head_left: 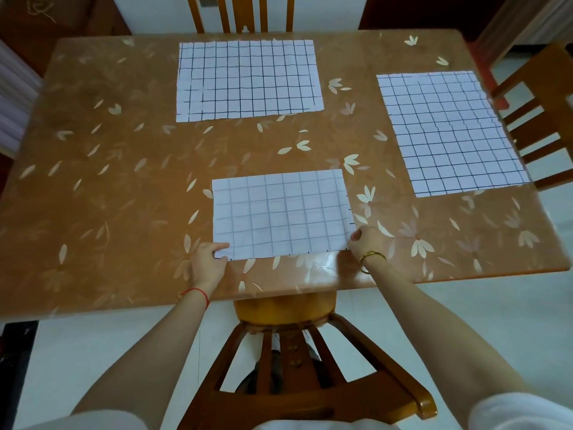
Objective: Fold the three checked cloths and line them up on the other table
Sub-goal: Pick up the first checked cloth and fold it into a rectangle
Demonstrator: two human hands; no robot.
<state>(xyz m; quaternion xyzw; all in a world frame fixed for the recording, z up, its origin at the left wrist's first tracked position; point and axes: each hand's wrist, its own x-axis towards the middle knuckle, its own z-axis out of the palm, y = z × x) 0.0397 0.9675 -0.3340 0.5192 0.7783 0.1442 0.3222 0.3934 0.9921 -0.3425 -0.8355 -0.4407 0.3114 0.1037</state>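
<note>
Checked cloths, three of them, lie flat on the big brown table [93, 181] with pale leaves on its top. A wooden chair [288, 367] stands pushed in at my side of the table. The far cloth [248, 80] is spread out near the far edge. The right cloth [449, 131] is spread out by the right edge, well apart from it. The near cloth [280, 214] is the smallest, just in front of me, and its lines look pale. My left hand [207, 262] pinches its near left corner, thumb on top. My right hand [366, 242] pinches its near right corner with curled fingers. A gold bangle [370, 257] sits on my right wrist and a red string [197, 293] on my left.
</note>
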